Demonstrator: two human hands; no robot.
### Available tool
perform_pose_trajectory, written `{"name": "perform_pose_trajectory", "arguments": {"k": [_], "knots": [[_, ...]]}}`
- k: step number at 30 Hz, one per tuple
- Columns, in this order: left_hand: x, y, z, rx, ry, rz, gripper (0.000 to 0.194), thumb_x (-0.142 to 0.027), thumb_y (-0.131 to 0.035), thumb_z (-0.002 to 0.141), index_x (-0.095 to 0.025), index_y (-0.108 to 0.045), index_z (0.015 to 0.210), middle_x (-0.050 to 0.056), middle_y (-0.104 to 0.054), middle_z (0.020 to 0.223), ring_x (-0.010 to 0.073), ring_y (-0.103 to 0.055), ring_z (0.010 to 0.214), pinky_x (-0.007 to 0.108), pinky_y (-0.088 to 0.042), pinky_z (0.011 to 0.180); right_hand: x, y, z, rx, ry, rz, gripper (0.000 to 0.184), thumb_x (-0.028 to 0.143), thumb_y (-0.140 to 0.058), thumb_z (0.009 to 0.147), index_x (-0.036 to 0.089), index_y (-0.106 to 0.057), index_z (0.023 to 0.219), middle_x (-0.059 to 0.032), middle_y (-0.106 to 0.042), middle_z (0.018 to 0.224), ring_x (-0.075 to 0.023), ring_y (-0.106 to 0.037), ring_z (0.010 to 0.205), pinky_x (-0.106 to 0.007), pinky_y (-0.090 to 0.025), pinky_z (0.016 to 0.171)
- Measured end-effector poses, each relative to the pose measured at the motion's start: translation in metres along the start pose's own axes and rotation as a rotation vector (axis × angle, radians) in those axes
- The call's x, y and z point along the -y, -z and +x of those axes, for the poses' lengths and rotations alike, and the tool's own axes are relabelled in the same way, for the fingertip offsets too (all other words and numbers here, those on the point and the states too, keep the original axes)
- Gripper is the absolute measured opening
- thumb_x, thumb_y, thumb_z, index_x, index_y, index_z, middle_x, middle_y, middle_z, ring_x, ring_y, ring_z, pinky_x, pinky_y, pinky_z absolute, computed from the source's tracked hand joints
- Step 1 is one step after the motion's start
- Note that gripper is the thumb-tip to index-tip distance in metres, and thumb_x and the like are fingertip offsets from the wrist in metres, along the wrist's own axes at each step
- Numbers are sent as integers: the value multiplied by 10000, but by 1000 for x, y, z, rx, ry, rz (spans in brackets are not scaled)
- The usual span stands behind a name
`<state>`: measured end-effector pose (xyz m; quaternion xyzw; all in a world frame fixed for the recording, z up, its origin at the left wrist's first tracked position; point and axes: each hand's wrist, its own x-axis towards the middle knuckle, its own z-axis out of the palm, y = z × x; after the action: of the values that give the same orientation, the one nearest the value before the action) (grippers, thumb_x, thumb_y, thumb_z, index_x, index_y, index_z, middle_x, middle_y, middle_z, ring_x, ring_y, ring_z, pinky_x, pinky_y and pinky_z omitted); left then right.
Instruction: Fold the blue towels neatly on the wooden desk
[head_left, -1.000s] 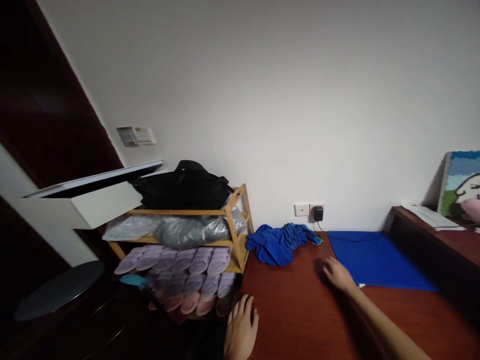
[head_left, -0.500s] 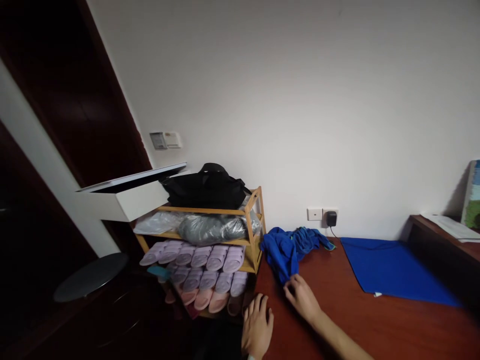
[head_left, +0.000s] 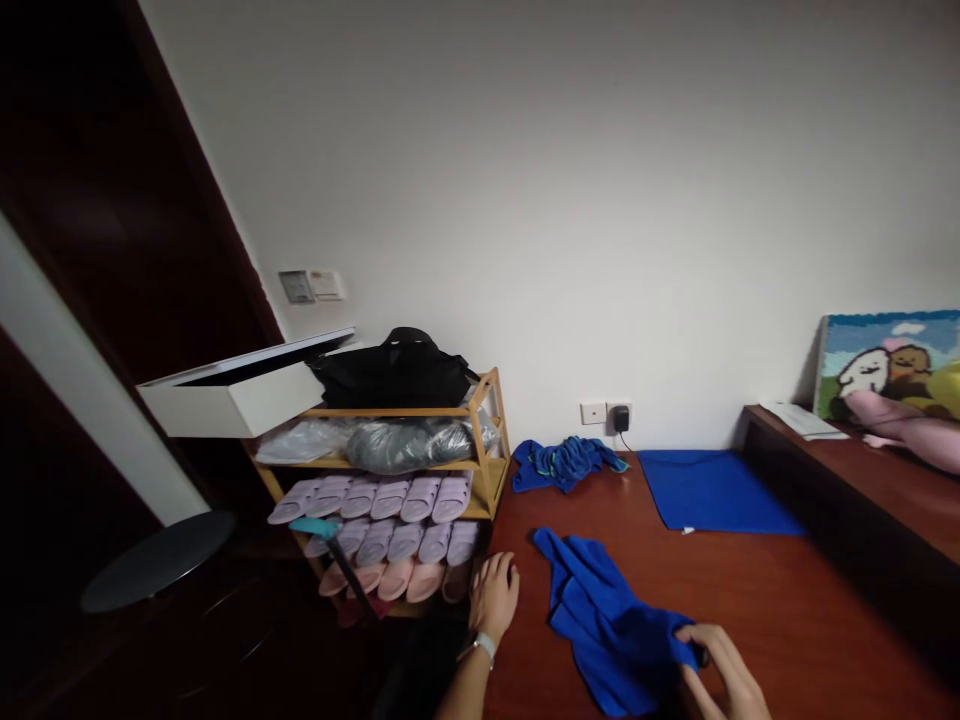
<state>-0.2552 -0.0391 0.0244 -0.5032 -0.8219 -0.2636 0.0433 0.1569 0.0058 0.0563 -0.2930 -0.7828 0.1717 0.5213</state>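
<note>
A loose blue cloth [head_left: 600, 610] lies spread and wrinkled across the front of the red-brown tabletop [head_left: 817, 620]. At its near right end, my right hand [head_left: 727, 675] pinches the bunched fabric between thumb and fingers. My left hand [head_left: 495, 598], with a pale band on the wrist, rests on the table's left edge; it is open, holds nothing and is apart from the cloth. Against the wall sits another crumpled blue cloth [head_left: 566, 463] with green trim. To its right a flat blue cloth [head_left: 716, 490] with a small white tag is laid out smoothly.
Left of the table stands a wooden rack [head_left: 491, 440] with rows of slippers [head_left: 405, 497], plastic-wrapped items and a black bag [head_left: 397, 370]. A round dark stool [head_left: 161, 560] is lower left. A plug [head_left: 621, 418] with a cord is in the wall. A raised ledge [head_left: 892, 480] borders the right.
My right hand has pulled one blue cloth away from the crumpled pile, toward me and to the right. The view has turned right, showing more of the picture and a pink plush thing.
</note>
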Motion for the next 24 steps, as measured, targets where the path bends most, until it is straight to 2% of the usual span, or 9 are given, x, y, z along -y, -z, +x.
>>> {"name": "perform_pose_trajectory", "arguments": {"k": [2,4,6,9,12,14,18,21,24], "knots": [[-16,9,-8,0,-45,-57,413,-251,-402,997,-256,-743,1231,88,-756,1257,262,-669,1230,468,-511,1108,11,10,1,-76,-39,14,155,398,-674,948,291,-742,1037,-49,-777,968,-212,-775,858,-256,-644,768],[-47,17,-27,36,-133,-200,396,-351,-416,1028,-273,-744,1235,92,-747,1274,266,-667,1249,470,-514,1125,21,14,3,-131,-88,35,174,429,-663,959,276,-737,995,-61,-771,991,-216,-775,910,-254,-639,795],[-92,22,-57,135,-261,-436,423,-492,-521,1009,-283,-706,1327,105,-706,1383,282,-635,1322,470,-499,1160,31,11,7,-142,-133,76,200,447,-643,972,265,-726,964,-67,-765,987,-213,-770,928,-254,-636,807],[-164,31,-104,329,-454,-617,745,-567,-776,830,-267,-591,1487,139,-618,1530,330,-591,1393,457,-499,1171,46,4,14,-68,-166,135,210,447,-623,987,261,-718,1006,-57,-766,967,-199,-762,906,-254,-630,819],[-209,54,-123,298,-390,-681,384,-432,-626,965,-270,-710,1303,126,-767,1291,285,-708,1218,397,-565,1067,56,7,26,-49,-161,147,205,432,-607,997,264,-708,1055,-43,-767,946,-182,-756,858,-239,-623,802],[-218,81,-114,259,-354,-718,275,-393,-579,997,-285,-744,1189,90,-802,1171,252,-741,1118,365,-574,1025,60,19,36,-43,-141,134,197,427,-599,1001,265,-704,1040,-37,-759,920,-174,-745,810,-231,-618,770],[-211,143,-73,272,-352,-710,188,-391,-719,903,-272,-751,1045,44,-807,1074,241,-741,1037,355,-564,991,66,42,54,93,-88,73,177,400,-576,999,275,-701,998,-47,-744,941,-181,-731,830,-253,-608,779],[-210,175,-51,280,-364,-687,166,-370,-755,854,-262,-727,976,24,-793,998,232,-729,968,350,-557,947,68,39,59,93,-150,29,185,421,-573,985,277,-690,980,-44,-742,909,-194,-731,826,-278,-607,786],[-213,193,-40,277,-386,-673,183,-378,-756,852,-263,-710,987,16,-779,993,225,-716,969,339,-544,935,67,25,62,86,-271,129,290,512,-554,988,265,-703,1017,-60,-781,950,-212,-753,873,-301,-614,818]]}}
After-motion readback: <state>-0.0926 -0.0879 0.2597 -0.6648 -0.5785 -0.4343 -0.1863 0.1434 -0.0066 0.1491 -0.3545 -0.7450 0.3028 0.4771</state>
